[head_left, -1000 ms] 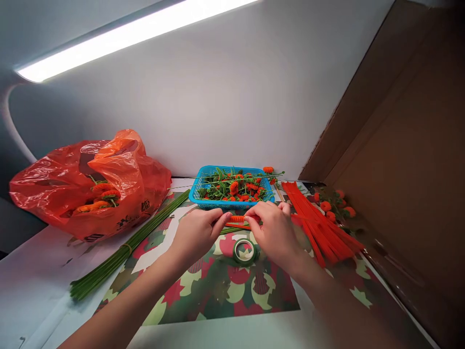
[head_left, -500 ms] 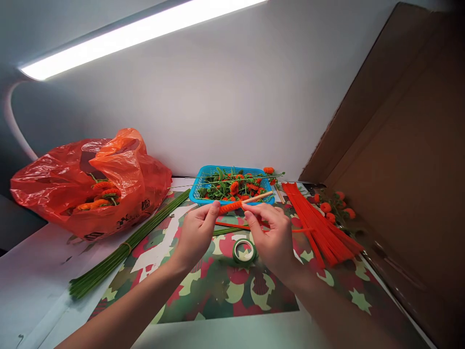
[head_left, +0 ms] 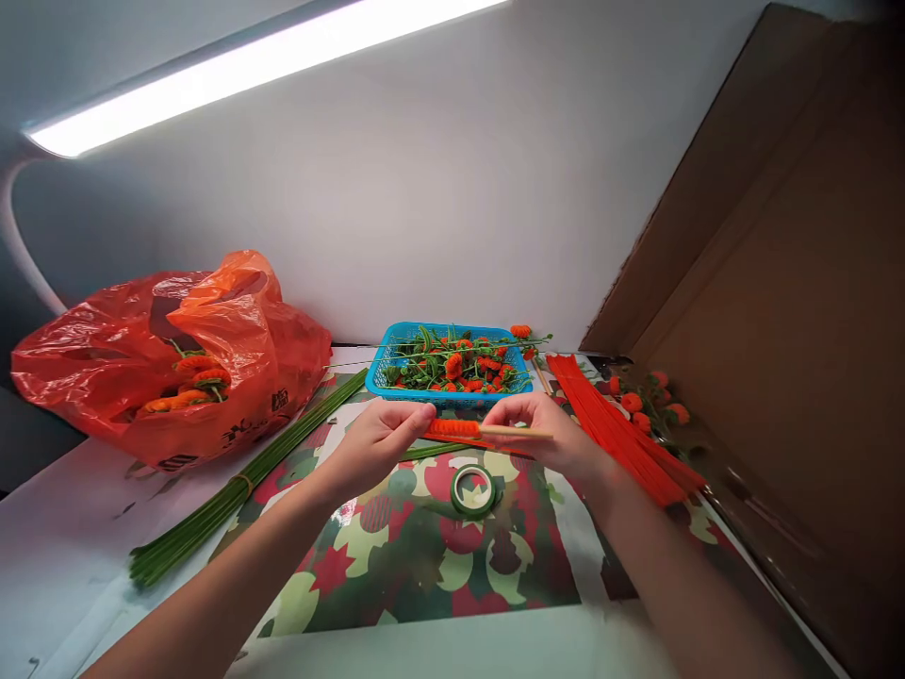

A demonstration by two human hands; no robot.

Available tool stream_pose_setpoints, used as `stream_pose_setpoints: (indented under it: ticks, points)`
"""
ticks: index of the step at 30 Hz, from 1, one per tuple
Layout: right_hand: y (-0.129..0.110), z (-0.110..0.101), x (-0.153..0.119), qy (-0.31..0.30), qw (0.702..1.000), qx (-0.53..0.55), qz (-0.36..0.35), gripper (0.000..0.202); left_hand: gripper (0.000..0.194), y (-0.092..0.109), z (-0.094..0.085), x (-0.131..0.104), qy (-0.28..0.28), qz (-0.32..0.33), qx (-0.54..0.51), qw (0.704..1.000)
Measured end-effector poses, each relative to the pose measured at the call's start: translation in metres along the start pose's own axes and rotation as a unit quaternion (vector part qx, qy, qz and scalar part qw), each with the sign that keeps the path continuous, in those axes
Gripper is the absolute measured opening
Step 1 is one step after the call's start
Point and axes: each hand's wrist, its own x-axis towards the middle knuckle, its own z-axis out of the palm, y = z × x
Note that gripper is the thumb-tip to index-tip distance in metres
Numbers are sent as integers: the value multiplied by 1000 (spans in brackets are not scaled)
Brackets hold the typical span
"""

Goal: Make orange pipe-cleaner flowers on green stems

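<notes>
My L hand [head_left: 374, 438] has thumb + fingers closed on the L end of a fuzzy orange coil [head_left: 453, 427]. My R hand [head_left: 548, 434] pinches a thin wooden stick [head_left: 519, 432] right where it comes out of the coil's R end; its free end pts right, across my R fingers. Coil's held approx level btwn both hands, over the patterned sheet [head_left: 417, 575], nr its back edge, midway along the worktop [head_left: 424, 655]. Can't tell how far the stick runs inside the coil.

Just in front of the coil, a green tape roll [head_left: 456, 495] lies flat on the sheet. Blue basket [head_left: 375, 375] sits behind my hands, nr the worktop's back edge, full of orange flowers [head_left: 453, 365] w/ green stems. Red plastic bag [head_left: 85, 354] w/ more orange heads inside takes the back L corner; tied green bundle [head_left: 244, 486] slants from nr the basket twd the L edge. Red strips [head_left: 615, 429] fan out twd the R edge, partly behind my R forearm, w/ blurry orange blooms [head_left: 640, 422] beyond, nr the back R corner.
</notes>
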Motion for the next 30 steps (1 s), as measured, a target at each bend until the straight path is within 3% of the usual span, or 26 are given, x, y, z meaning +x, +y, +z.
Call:
stream_pose_setpoints:
  ticks: [5,8,13,19,25,30]
  points:
    - [-4,-5,-2,-59,992,-111,17,14,44,8,-10,0,-105,41,101,989]
    - [-1,0,-3,-29,981,-194,-1,14,43,10,-10,0,-111,45,170,978]
    - [-2,14,-6,79,930,-351,-75,20,45,12,-8,-3,-37,75,317,945]
    - [-8,29,-8,165,888,-425,-68,19,47,19,2,-9,64,86,427,898]
    - [2,43,-5,294,860,-394,-137,14,45,16,17,-12,198,63,405,890]
    - [10,52,-1,384,843,-316,-207,17,42,12,25,-14,254,92,342,900]
